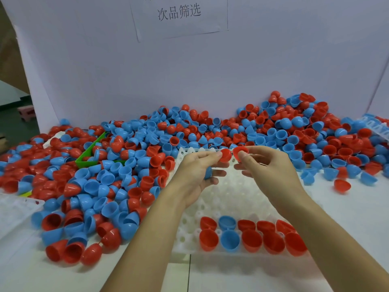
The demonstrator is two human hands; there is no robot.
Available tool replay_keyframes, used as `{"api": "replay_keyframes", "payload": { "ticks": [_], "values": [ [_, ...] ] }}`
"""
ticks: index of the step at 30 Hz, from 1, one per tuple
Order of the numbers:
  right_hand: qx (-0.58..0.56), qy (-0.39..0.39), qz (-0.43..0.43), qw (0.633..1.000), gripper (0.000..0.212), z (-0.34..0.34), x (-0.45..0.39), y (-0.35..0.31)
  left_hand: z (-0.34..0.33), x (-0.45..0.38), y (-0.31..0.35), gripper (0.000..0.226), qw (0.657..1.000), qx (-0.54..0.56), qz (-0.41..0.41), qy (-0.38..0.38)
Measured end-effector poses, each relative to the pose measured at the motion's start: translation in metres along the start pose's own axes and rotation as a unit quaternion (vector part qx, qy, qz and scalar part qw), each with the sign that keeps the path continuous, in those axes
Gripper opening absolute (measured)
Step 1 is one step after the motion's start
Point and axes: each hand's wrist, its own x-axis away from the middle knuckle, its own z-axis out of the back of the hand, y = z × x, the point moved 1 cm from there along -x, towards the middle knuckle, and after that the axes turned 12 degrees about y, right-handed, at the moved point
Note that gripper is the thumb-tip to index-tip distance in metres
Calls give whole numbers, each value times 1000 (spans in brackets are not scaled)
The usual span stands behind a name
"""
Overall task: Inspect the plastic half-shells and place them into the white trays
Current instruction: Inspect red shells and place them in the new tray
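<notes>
My left hand (196, 171) pinches a red half-shell (225, 155) at its fingertips and keeps a blue half-shell (208, 173) tucked against the palm. My right hand (265, 167) pinches another red half-shell (239, 153), its hollow side facing me, close beside the left one. Both hands hover over a white tray (227, 192) with round sockets. The tray's near rows hold several red shells (251, 240) and two blue ones (229, 240).
A large heap of red and blue half-shells (134, 144) covers the table behind and to the left. A green bin (88, 160) sits buried in it. Other white trays lie at the left edge (14, 209) and far right (379, 128). A white board with a paper sign stands behind.
</notes>
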Motion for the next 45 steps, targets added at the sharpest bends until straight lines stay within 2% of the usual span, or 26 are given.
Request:
{"api": "replay_keyframes", "payload": {
  "ticks": [2,5,8,11,13,15,18,22,24,27,30,32,34,38,40,45],
  "values": [
    [-3,-14,-5,1000,14,-1,1,0,0,0,-1,22,1000,10,2,-1],
    [58,-51,29,997,5,-4,3,-1,1,-3,-1,19,999,21,-8,33],
    [105,-75,55,990,21,-6,5,-1,3,-4,-1,20,997,36,7,61],
    [98,-79,32,991,40,-6,7,-4,3,-5,-1,23,997,37,15,61],
    [107,-69,46,991,29,-5,7,-4,3,-6,-1,24,998,24,13,53],
    [128,-63,88,986,2,-3,8,-4,4,-7,-2,26,999,1,6,37],
    [134,-75,170,973,29,-4,12,-3,4,-6,-3,34,999,-45,-10,1],
    [146,-64,244,957,36,-9,14,-5,2,-3,-4,52,996,-80,-11,-22],
    [160,-57,243,955,35,-8,14,-5,5,-5,-1,48,998,-60,-9,7],
    [182,-84,230,952,25,-8,16,-12,15,-11,5,42,995,-1,-12,98],
    [237,-197,226,924,12,-18,23,-29,28,-16,6,36,978,60,-1,201],
    [268,-268,240,894,6,-26,31,-44,36,-17,5,34,968,86,16,234],
    [308,-317,257,860,3,-37,41,-57,41,-16,6,36,967,129,30,216],
    [423,-395,257,773,14,-57,59,-61,40,-12,9,28,968,179,18,175],
    [440,-404,241,765,17,-61,62,-58,37,-11,8,22,968,179,16,177],
    [435,-391,240,775,22,-59,59,-51,34,-11,8,19,971,169,11,170]
  ]
}}
